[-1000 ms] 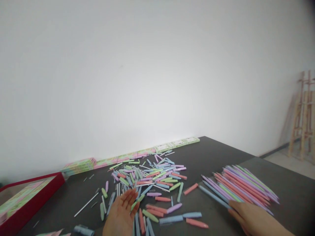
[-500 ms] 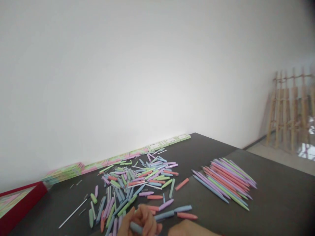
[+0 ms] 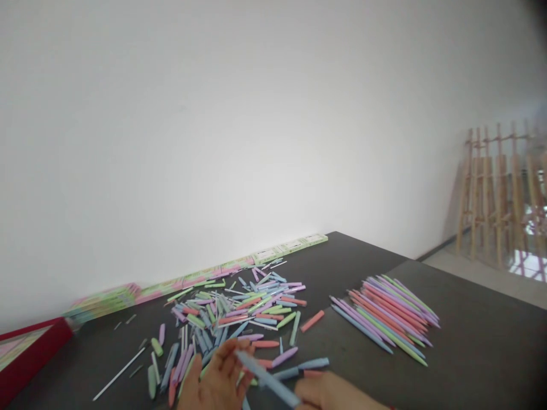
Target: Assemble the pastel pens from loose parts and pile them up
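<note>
Blue pen (image 3: 271, 382), one. Location: bottom centre, in front of the worker's body. Long axis slants from four o'clock, the gripped end, to ten o'clock, the free tapered end.

Right hand (image 3: 322, 390): closed on the lower end of the blue pen, fingers together; the hand that bears it.

Left hand (image 3: 213, 384): at about nine o'clock from the right hand, palm upward, fingers loosely bent, thumb standing apart from them. The free end of the blue pen overlaps its fingertips in the view; whether the two touch cannot be told. Anything lying inside the bent fingers is not distinguishable.

Loose heap of pastel pen parts (image 3: 234, 319): between twelve and one o'clock from the left hand; blue, lilac, green and coral, pointing every way.

Laid row of long pastel pens (image 3: 384, 319): between one and two o'clock from the right hand, well apart from it; side by side, axes running roughly from ten to four o'clock.

Thin white rod (image 3: 119, 374), one: at nine o'clock from the left hand, apart from the heap.

Red-walled box (image 3: 40, 356): farther out, between nine and ten o'clock; printed cards or cartons inside.

Black table (image 3: 325, 273): beneath all.
</note>
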### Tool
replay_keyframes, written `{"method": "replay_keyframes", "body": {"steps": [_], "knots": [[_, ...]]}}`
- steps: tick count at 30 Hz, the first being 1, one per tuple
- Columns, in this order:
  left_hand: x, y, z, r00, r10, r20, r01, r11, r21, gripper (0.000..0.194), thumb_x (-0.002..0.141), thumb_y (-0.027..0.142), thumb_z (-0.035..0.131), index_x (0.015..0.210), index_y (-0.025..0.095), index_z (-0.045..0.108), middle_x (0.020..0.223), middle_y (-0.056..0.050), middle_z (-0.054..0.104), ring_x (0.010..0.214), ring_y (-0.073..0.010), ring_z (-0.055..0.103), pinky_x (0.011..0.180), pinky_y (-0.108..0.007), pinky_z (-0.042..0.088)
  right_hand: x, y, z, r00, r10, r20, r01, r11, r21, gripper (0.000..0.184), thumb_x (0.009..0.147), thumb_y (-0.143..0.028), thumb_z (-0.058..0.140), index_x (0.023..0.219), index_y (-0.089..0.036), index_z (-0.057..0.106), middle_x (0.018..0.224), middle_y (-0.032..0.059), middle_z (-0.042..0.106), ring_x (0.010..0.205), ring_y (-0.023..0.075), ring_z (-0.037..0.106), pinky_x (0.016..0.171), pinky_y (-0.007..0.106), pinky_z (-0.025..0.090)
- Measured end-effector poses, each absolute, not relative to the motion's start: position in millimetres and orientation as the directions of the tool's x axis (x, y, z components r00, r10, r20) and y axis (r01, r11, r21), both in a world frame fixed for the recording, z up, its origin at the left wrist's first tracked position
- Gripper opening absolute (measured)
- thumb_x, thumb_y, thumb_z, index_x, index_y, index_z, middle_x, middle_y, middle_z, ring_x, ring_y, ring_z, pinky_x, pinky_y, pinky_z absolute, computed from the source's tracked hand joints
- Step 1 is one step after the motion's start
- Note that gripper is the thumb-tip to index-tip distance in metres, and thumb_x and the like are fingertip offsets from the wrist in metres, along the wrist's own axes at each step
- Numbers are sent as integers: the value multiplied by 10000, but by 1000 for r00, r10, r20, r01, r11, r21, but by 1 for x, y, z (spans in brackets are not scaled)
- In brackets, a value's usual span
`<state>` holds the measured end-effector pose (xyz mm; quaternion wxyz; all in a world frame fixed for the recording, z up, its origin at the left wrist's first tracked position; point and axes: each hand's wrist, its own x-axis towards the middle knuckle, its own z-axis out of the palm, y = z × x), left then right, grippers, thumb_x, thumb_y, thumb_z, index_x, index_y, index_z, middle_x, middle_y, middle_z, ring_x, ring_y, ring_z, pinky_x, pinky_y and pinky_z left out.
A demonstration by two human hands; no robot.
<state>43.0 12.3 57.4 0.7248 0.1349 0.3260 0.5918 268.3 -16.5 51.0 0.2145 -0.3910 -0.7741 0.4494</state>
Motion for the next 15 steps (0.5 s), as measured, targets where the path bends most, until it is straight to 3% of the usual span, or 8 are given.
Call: {"method": "replay_keyframes", "body": {"steps": [2,6,9,12,15], "knots": [[34,18,65,-57,945,-323,-794,154,589,359,865,372,332,859,180,635,983,-119,682,941,-231,621,769,-363,493,288,-12,54,-466,884,-35,589,281,-758,241,887,-325,477,762,-178,621,641,-5,628,615,134,575,540,215,374],[23,23,71,-274,908,-316,-775,-14,631,372,901,333,317,831,148,633,954,-114,677,925,-209,621,733,-330,500,338,-6,44,-137,991,-10,937,126,-326,284,894,-292,396,737,-185,608,668,85,672,598,216,619,558,290,372],[23,22,67,-304,904,-301,-753,-35,657,358,910,293,329,807,136,634,907,-105,675,883,-195,628,723,-313,502,369,-2,26,-26,999,20,993,29,-112,267,883,-259,399,803,-183,642,737,141,698,693,302,659,596,352,403],[26,22,64,-319,902,-290,-743,-48,668,354,915,261,329,792,134,637,883,-98,674,862,-187,630,716,-300,504,383,5,18,14,999,35,1000,-14,-2,259,869,-230,426,821,-146,666,734,182,695,707,351,663,619,413,427],[27,23,64,-337,896,-288,-734,-58,677,357,920,241,327,779,134,637,868,-93,671,845,-183,631,696,-296,507,373,24,28,-35,989,142,997,25,70,219,844,-242,492,879,-108,661,807,212,685,767,371,650,640,425,434]]}}
